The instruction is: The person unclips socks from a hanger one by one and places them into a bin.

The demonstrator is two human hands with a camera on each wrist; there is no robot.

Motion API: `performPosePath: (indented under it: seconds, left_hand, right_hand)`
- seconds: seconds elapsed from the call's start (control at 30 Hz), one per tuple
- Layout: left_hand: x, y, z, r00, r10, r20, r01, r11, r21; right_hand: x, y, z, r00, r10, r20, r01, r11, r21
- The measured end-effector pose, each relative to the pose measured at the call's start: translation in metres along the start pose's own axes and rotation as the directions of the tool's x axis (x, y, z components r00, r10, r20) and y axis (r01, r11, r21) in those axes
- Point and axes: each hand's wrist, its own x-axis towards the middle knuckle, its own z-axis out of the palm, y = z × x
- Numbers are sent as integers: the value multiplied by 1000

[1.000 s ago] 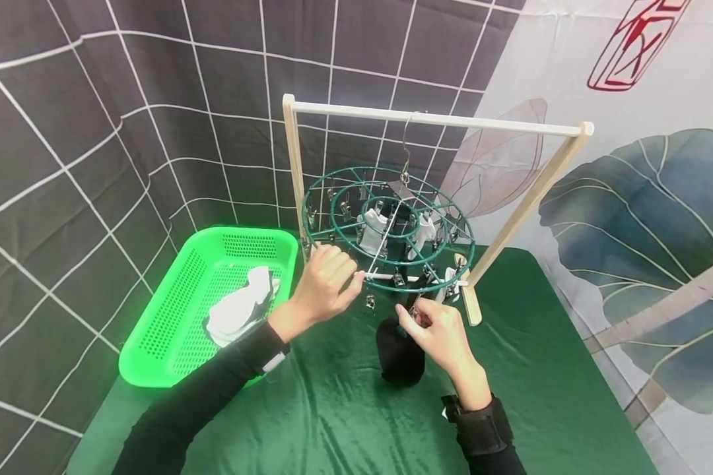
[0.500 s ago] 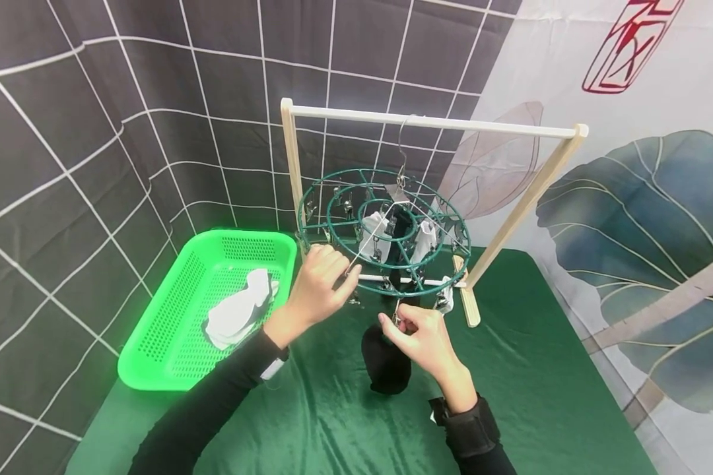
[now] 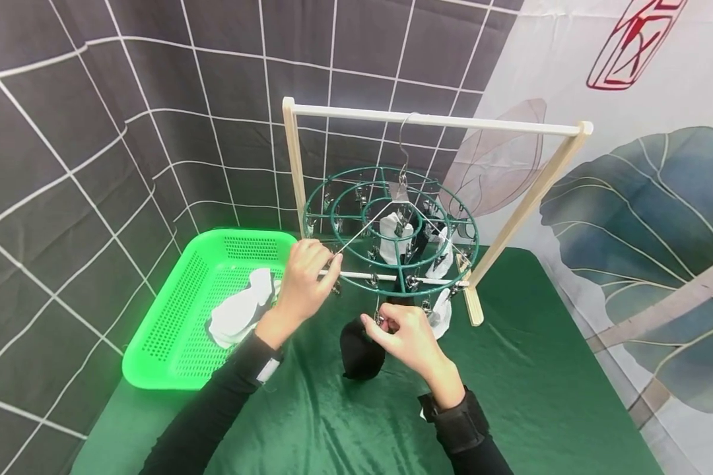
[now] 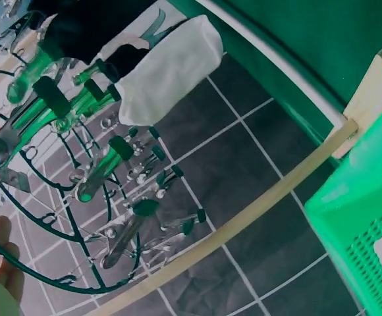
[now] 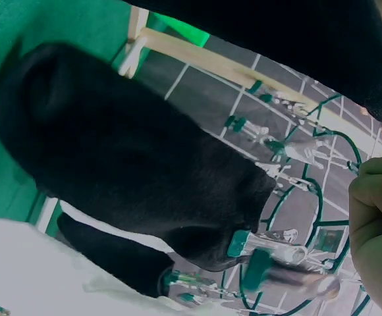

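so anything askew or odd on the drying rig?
Yes: the round green clip hanger hangs tilted, its near-left rim held by the left hand. The right hand pinches a clip above the black sock.

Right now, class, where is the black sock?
In the head view the black sock hangs low at centre, under the round green clip hanger, pinched at its top by the right hand.

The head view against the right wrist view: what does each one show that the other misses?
Only the head view shows the left hand gripping the round green clip hanger, the wooden rail it hangs from, and the green basket holding white socks. Only the right wrist view shows a metal clip biting the black sock up close. Both show that sock, the hanger and the right hand.
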Motion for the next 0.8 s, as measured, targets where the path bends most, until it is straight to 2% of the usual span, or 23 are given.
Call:
performPosePath:
  seconds: [0.1,0.17,0.2,0.27,0.33,0.37,0.4,0.43,0.5,0.57,0.6,0.63,0.67,0.7,0.77,0.8]
  left_hand:
    - [-7,4,2,994,-109,5,110,994,-18]
    - [-14,9,4,976,-218,20,218,975,-49]
    - [-17,11,5,960,-279,32,280,958,-63]
    - [-24,17,7,916,-397,52,401,911,-100]
    - [-32,24,9,854,-517,48,518,839,-168]
    - [-37,28,10,815,-578,38,571,790,-224]
    - [-41,32,11,768,-640,24,616,728,-301]
    - [-46,36,13,713,-701,7,648,655,-388]
    - [-57,45,16,576,-817,6,676,473,-565]
    - [-70,54,20,449,-891,62,675,293,-677]
    - [-76,58,22,397,-911,111,685,214,-696]
    - [-83,61,23,355,-918,179,710,140,-690]
    - [-89,63,24,330,-908,259,738,77,-670]
    - [-95,65,24,321,-884,340,767,32,-641]
    - [-103,69,24,322,-809,492,818,-24,-575]
    - [-106,70,24,324,-771,548,838,-34,-544]
  right_hand:
    - [0,-2,0,1000,16,24,-15,1000,-20]
    - [1,-3,1,999,22,44,-20,999,-39]
    - [1,-3,2,998,22,52,-20,999,-49]
    - [2,-3,4,998,18,63,-14,998,-64]
    - [3,-3,6,998,10,62,-5,997,-81]
    - [3,-3,7,998,7,57,-2,996,-87]
    - [4,-3,7,999,4,51,1,996,-91]
    - [4,-3,8,999,4,46,0,996,-94]
    - [5,-3,9,999,4,40,0,995,-103]
    - [5,-4,10,999,13,37,-9,994,-109]
    - [6,-4,11,999,16,36,-12,993,-113]
    - [6,-4,11,999,20,31,-16,992,-122]
    - [6,-4,12,999,22,25,-18,992,-129]
    - [6,-3,13,1000,26,16,-23,990,-136]
    - [5,0,15,999,38,-6,-38,987,-158]
    - [5,1,17,999,43,-19,-46,985,-169]
